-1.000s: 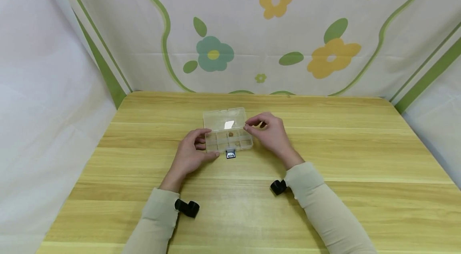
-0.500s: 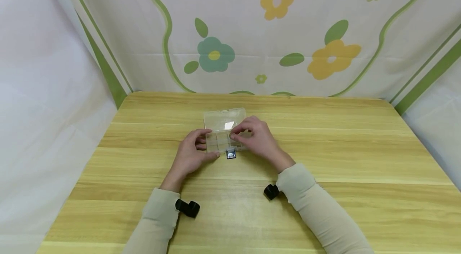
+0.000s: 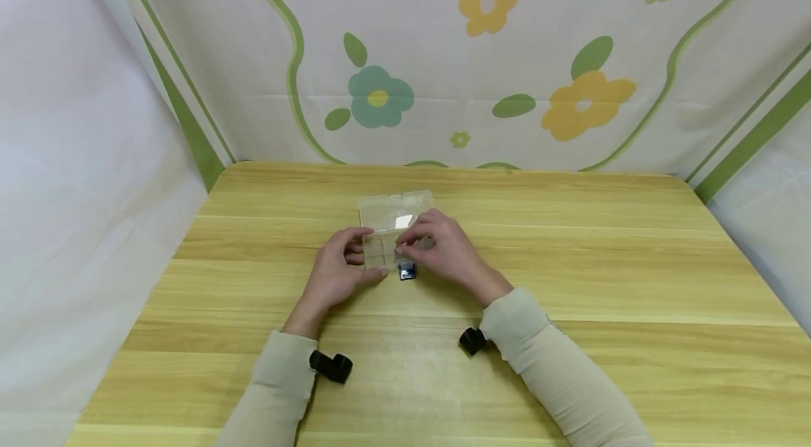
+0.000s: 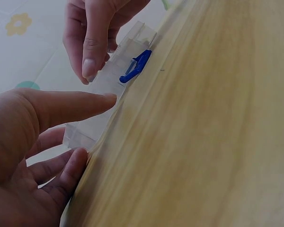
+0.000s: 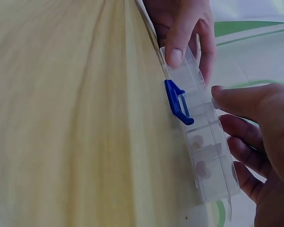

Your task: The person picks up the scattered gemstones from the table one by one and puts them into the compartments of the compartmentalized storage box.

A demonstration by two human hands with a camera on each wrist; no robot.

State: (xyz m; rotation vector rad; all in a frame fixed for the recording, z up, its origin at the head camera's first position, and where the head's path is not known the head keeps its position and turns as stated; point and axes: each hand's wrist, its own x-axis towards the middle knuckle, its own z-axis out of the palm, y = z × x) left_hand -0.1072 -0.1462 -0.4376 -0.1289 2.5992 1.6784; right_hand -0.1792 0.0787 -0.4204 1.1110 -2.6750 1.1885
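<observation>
A clear plastic compartment box lies on the table with its lid folded back and a blue latch hanging at its front. My left hand grips the box's left end, thumb at the front wall and fingers around the side. Over the middle compartments, my right hand pinches a small greyish piece between thumb and finger; its kind is too small to tell. Two small roundish pieces show through the box's right part in the right wrist view. In the head view, my right hand hides that part.
The wooden table extends around the box on every side. Behind it hangs a white cloth printed with flowers. A black wrist camera sits on my left cuff, and another camera on my right.
My right hand has moved left and nearer from the box's right end, now covering the small brown pieces seen inside earlier. My left hand has stayed on the box.
</observation>
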